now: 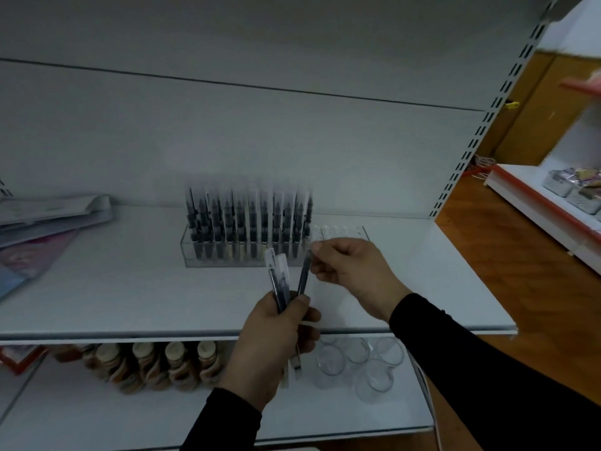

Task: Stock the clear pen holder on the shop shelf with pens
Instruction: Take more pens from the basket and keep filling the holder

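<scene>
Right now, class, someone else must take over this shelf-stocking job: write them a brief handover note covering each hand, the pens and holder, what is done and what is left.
Left hand: grips a small bunch of pens, caps up.
Right hand: pinches the top of one pen from that bunch, drawing it out.
Clear pen holder: on the white shelf, against the back panel.
Done: the holder's left and middle slots are full of upright pens.
Left: the empty slots at the holder's right end; slot in the pinched pen, then the rest of the bunch.
</scene>
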